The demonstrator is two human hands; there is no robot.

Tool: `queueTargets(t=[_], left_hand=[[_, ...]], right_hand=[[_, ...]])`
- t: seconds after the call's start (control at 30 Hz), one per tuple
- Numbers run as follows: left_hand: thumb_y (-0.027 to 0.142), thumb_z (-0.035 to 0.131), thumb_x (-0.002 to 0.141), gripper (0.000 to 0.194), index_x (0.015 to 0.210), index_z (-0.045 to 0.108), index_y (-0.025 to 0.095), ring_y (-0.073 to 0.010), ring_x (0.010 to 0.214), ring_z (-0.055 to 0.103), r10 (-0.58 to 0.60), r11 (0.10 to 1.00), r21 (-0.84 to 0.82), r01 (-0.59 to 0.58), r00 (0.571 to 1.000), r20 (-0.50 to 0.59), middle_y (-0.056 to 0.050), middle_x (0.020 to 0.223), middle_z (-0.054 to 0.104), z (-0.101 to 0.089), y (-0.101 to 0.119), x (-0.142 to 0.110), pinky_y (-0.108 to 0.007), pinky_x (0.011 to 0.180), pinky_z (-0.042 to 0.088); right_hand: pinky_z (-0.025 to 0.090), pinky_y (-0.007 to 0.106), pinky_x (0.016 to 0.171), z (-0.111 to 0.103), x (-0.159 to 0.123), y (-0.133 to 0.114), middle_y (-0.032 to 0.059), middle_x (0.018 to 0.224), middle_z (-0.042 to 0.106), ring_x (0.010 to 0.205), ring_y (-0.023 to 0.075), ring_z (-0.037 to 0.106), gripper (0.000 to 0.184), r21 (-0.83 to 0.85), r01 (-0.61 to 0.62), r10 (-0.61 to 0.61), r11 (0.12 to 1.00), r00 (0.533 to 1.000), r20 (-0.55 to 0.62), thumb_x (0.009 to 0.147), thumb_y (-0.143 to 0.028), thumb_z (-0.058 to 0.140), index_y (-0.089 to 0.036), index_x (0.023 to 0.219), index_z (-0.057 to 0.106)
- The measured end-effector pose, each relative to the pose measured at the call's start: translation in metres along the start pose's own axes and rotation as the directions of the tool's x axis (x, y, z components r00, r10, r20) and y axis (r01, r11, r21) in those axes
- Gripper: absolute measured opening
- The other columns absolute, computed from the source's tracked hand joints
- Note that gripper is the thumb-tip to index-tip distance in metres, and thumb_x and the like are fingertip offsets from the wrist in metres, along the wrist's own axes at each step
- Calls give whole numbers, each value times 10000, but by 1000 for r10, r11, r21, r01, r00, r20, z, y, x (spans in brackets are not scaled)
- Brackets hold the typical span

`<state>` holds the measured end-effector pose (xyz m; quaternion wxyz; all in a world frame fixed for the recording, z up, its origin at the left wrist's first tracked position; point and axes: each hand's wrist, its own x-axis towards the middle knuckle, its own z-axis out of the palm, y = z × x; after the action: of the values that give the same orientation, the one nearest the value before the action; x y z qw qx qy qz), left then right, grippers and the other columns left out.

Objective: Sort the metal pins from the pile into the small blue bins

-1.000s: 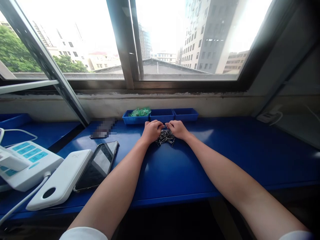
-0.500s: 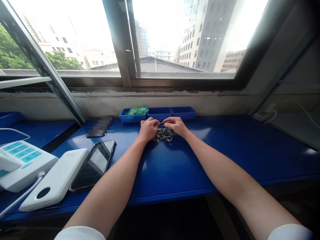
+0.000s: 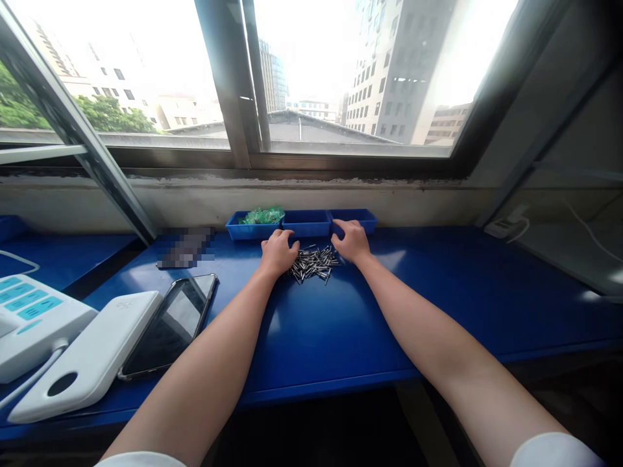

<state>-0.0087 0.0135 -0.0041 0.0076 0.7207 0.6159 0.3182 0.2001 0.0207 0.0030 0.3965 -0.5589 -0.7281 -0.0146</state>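
A loose pile of slim, shiny metal pieces [image 3: 315, 263], like small rivets or screws, lies on the blue tabletop [image 3: 321, 331]. At its left edge is my left hand [image 3: 280, 251], with thumb and forefinger spread and nothing visible between them. My right hand [image 3: 353, 241] is on the other side, its thumb and forefinger apart in front of the right blue bin [image 3: 368, 220]. Behind the pile stand a middle blue bin [image 3: 306, 224] and a left blue bin [image 3: 253, 231], which contains crumpled green plastic [image 3: 263, 216].
To the left lie a phone [image 3: 170, 327], a white power bank [image 3: 87, 357] and a white power strip [image 3: 39, 324] with a cable. Farther back is a blurred dark flat item [image 3: 187, 248]. A metal shelf post [image 3: 111, 181] rises at left, before the window.
My hands were together above the pile, fingertips meeting at a small piece. Now they are apart, the left one lower left and the right one farther right, both with fingers opened.
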Motion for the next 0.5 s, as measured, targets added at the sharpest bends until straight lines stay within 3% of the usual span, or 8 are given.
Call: queueTargets(t=[0.2, 0.5], left_hand=[[311, 470, 845, 315, 1102, 628, 221, -293, 1121, 529, 33, 999, 11, -34, 997, 72, -106, 1176, 580, 3, 0, 0, -438, 964, 374], [333, 485, 840, 277, 1030, 658, 228, -284, 1109, 532, 56, 998, -3, -56, 990, 129, -93, 1165, 589, 2, 1, -3, -432, 983, 367]], right_hand=[[330, 483, 966, 1, 6, 14, 89, 1288, 573, 1166, 311, 397, 555, -156, -127, 123, 979, 992, -38, 777, -262, 485, -154, 1321, 498], [308, 547, 962, 9, 8, 24, 46, 1487, 345, 1225, 358, 285, 633, -251, -152, 188, 956, 974, 125, 759, -311, 507, -209, 1376, 415]])
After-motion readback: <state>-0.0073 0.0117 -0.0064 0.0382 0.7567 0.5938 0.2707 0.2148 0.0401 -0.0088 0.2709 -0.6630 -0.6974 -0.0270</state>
